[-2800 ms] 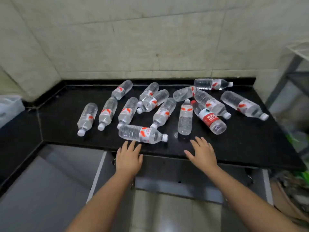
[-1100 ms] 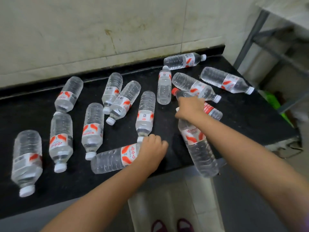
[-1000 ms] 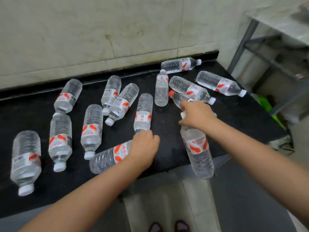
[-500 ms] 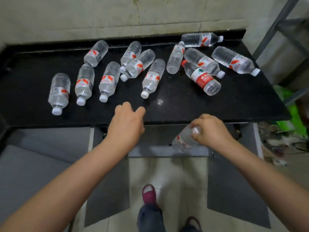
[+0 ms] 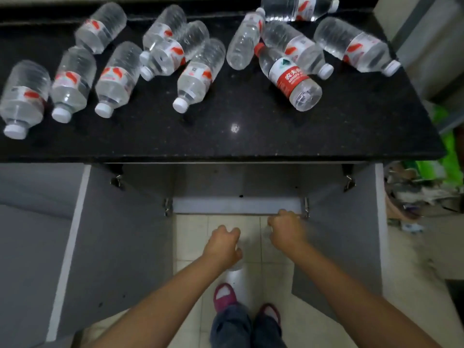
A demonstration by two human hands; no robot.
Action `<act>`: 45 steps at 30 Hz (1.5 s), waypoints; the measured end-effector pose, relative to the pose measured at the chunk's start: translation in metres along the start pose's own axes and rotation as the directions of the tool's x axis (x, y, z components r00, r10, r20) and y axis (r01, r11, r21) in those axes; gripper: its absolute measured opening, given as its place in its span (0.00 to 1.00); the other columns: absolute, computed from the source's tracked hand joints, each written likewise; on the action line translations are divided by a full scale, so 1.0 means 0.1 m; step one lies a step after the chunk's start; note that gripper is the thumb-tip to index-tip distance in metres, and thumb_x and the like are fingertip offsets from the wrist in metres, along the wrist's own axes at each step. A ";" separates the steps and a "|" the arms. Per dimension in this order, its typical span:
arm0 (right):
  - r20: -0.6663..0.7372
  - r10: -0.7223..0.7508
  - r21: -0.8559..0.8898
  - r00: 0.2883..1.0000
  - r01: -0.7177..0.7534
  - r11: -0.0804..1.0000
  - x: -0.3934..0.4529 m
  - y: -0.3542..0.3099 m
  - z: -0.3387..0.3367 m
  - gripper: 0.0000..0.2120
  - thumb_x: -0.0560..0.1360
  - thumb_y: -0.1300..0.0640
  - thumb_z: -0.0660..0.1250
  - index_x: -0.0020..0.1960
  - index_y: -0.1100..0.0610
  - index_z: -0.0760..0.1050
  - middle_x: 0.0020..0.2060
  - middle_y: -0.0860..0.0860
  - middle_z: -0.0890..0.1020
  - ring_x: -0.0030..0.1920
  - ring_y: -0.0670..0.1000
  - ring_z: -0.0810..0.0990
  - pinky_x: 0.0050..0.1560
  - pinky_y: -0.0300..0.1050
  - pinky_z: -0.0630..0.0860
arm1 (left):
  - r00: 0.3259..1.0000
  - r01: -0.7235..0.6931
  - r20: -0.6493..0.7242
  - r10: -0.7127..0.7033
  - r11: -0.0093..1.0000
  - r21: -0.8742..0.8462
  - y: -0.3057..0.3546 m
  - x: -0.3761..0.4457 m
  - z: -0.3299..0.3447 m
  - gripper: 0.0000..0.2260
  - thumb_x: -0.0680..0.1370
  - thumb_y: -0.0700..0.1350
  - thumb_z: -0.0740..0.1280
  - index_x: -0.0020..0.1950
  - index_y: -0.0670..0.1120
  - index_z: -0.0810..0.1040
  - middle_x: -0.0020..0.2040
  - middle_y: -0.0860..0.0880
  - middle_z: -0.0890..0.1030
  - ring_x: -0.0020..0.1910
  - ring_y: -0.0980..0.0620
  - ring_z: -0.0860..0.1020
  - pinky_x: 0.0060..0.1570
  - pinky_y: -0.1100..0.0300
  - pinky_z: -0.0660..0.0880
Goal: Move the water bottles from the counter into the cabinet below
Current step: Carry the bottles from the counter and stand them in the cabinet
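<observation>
Nearest to the camera are two feet in pink slippers (image 5: pixel 224 296) on the pale tiled floor (image 5: pixel 190 232), well in front of the cabinet (image 5: pixel 237 205). A bit closer to the cabinet, both hands are low down between its two open grey doors. The left hand (image 5: pixel 222 246) has its fingers curled around a clear bottle (image 5: pixel 235 268); only a blurry bit of that bottle peeks out under the hand. The right hand (image 5: pixel 286 232) is curled too, right at the front edge of the cabinet. You cannot tell what it holds, because it is blurry. The left door (image 5: pixel 120 247) swings out on one side of the cabinet and the right door (image 5: pixel 341 242) on the other. On top of the cabinet is the black counter (image 5: pixel 226 141). Many water bottles lie on their sides there. A bottle with a red label (image 5: pixel 288 76) lies toward the right end of the counter. A bottle with a white cap (image 5: pixel 198 76) lies near the middle. Another bottle (image 5: pixel 22 99) lies at the far left end.
</observation>
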State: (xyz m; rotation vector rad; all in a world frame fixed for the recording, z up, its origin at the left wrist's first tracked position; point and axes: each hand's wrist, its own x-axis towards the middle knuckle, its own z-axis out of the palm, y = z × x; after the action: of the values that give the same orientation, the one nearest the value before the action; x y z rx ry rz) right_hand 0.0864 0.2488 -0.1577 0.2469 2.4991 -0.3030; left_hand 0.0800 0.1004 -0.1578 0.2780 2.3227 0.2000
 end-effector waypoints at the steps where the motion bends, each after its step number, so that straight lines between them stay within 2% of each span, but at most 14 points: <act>1: 0.007 0.026 0.016 1.000 -0.026 1.000 0.17 0.07 0.16 0.17 0.76 0.64 0.61 0.64 0.60 0.74 0.63 0.59 0.73 0.65 0.57 0.71 0.61 0.44 0.73 | 1.000 -0.009 0.005 0.009 1.000 -0.014 -0.01 0.20 0.10 0.16 0.78 0.45 0.62 0.64 0.41 0.69 0.62 0.38 0.70 0.61 0.40 0.72 0.58 0.54 0.74; 4: -0.036 0.091 0.105 0.995 -0.087 0.991 0.78 0.28 0.64 0.19 0.74 0.63 0.63 0.64 0.60 0.74 0.62 0.59 0.75 0.64 0.57 0.73 0.62 0.41 0.71 | 0.998 -0.045 -0.055 0.043 0.999 -0.029 -0.07 0.87 0.39 0.16 0.78 0.45 0.62 0.63 0.40 0.70 0.62 0.38 0.71 0.61 0.41 0.72 0.56 0.55 0.74; 8: -0.170 0.203 0.300 0.964 -0.145 0.943 1.58 0.44 1.25 0.18 0.72 0.66 0.64 0.62 0.62 0.77 0.59 0.62 0.77 0.61 0.59 0.75 0.56 0.41 0.73 | 0.988 -0.050 -0.147 0.047 0.999 -0.015 -0.22 1.81 0.76 0.20 0.77 0.45 0.63 0.67 0.40 0.68 0.62 0.38 0.71 0.62 0.40 0.72 0.57 0.55 0.73; 12: -0.427 0.289 0.420 0.857 -0.094 0.902 2.30 0.64 1.69 0.12 0.66 0.71 0.64 0.45 0.65 0.83 0.45 0.64 0.81 0.51 0.65 0.80 0.42 0.41 0.74 | 0.961 -0.079 -0.266 0.073 0.997 -0.014 -0.34 2.67 1.10 0.15 0.77 0.44 0.62 0.62 0.39 0.71 0.61 0.39 0.72 0.61 0.41 0.72 0.56 0.57 0.72; 18: -0.472 0.241 0.334 0.848 -0.081 0.939 2.97 0.92 1.98 0.16 0.74 0.64 0.64 0.60 0.58 0.78 0.59 0.59 0.77 0.63 0.59 0.72 0.58 0.42 0.72 | 0.891 -0.106 -0.445 0.088 0.994 -0.017 -0.35 3.53 1.37 0.14 0.78 0.45 0.61 0.61 0.39 0.73 0.60 0.37 0.73 0.60 0.37 0.73 0.57 0.53 0.72; 23: -0.491 0.190 0.226 0.850 -0.086 0.970 3.21 1.06 1.99 0.17 0.77 0.62 0.60 0.66 0.60 0.73 0.61 0.60 0.75 0.65 0.59 0.70 0.60 0.44 0.72 | 0.841 -0.101 -0.532 0.096 0.995 0.020 -0.31 3.79 1.33 0.15 0.80 0.47 0.59 0.63 0.40 0.72 0.62 0.39 0.73 0.62 0.40 0.72 0.58 0.53 0.72; 26: -0.442 0.123 0.140 0.889 -0.067 0.988 3.24 1.12 1.93 0.23 0.78 0.60 0.60 0.72 0.57 0.65 0.66 0.59 0.72 0.67 0.59 0.70 0.63 0.45 0.71 | 0.830 -0.162 -0.502 0.244 0.966 0.201 -0.34 3.84 1.37 0.21 0.81 0.48 0.57 0.72 0.42 0.62 0.68 0.41 0.68 0.68 0.42 0.66 0.65 0.54 0.66; 28: -0.382 0.058 0.086 0.922 -0.027 0.996 3.25 1.13 1.88 0.27 0.78 0.61 0.60 0.76 0.56 0.58 0.71 0.59 0.67 0.69 0.59 0.69 0.66 0.47 0.69 | 0.838 -0.248 -0.430 0.336 0.936 0.249 -0.44 3.85 1.40 0.27 0.80 0.44 0.57 0.76 0.40 0.51 0.75 0.41 0.59 0.74 0.44 0.58 0.73 0.56 0.58; 31: -0.331 0.015 0.006 0.943 -0.014 1.000 3.26 1.14 1.80 0.26 0.77 0.63 0.59 0.75 0.59 0.59 0.68 0.61 0.69 0.66 0.60 0.72 0.63 0.50 0.73 | 0.856 -0.309 -0.327 0.400 0.903 0.298 -0.59 3.85 1.33 0.28 0.81 0.40 0.54 0.77 0.38 0.44 0.78 0.40 0.48 0.78 0.45 0.49 0.76 0.57 0.48; 34: -0.332 0.007 -0.038 0.943 -0.021 0.999 3.23 1.13 1.70 0.19 0.76 0.61 0.61 0.67 0.61 0.69 0.62 0.62 0.74 0.62 0.61 0.75 0.60 0.50 0.75 | 0.859 -0.295 -0.303 0.412 0.883 0.365 -0.59 3.83 1.23 0.26 0.82 0.42 0.54 0.77 0.39 0.47 0.78 0.40 0.51 0.77 0.43 0.56 0.74 0.54 0.57; 36: -0.339 0.040 -0.052 0.940 -0.061 0.997 3.18 1.11 1.66 0.15 0.76 0.58 0.63 0.61 0.61 0.73 0.59 0.62 0.77 0.60 0.61 0.77 0.56 0.49 0.76 | 0.871 -0.241 -0.332 0.362 0.904 0.354 -0.54 3.82 1.20 0.26 0.82 0.44 0.56 0.76 0.40 0.50 0.77 0.40 0.56 0.73 0.41 0.64 0.68 0.51 0.66; 38: -0.351 0.090 -0.047 0.932 -0.114 0.992 3.15 1.10 1.63 0.15 0.76 0.55 0.63 0.59 0.61 0.75 0.59 0.61 0.79 0.59 0.61 0.78 0.54 0.49 0.76 | 0.872 -0.194 -0.378 0.311 0.928 0.316 -0.52 3.83 1.18 0.25 0.82 0.45 0.57 0.75 0.39 0.53 0.74 0.40 0.62 0.69 0.40 0.69 0.63 0.49 0.70; 42: -0.366 0.152 -0.002 0.918 -0.164 0.987 3.17 1.07 1.63 0.17 0.76 0.50 0.64 0.59 0.60 0.76 0.60 0.59 0.79 0.60 0.60 0.77 0.55 0.49 0.76 | 0.874 -0.199 -0.376 0.306 0.934 0.297 -0.51 3.85 1.15 0.25 0.81 0.46 0.59 0.75 0.39 0.55 0.72 0.39 0.66 0.67 0.39 0.71 0.62 0.49 0.70; 45: -0.360 0.157 0.030 0.920 -0.157 0.987 3.17 1.06 1.66 0.17 0.76 0.50 0.64 0.60 0.60 0.74 0.60 0.58 0.78 0.61 0.59 0.77 0.55 0.48 0.76 | 0.872 -0.267 -0.331 0.359 0.918 0.293 -0.60 3.83 1.09 0.27 0.80 0.44 0.60 0.76 0.40 0.53 0.76 0.40 0.61 0.72 0.41 0.65 0.69 0.54 0.65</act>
State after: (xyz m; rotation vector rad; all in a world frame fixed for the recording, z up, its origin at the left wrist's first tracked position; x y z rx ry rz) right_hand -0.0508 0.3390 -0.4933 0.5451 2.8188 -0.2061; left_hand -0.1088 0.1489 -0.5096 0.8096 2.6783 0.1427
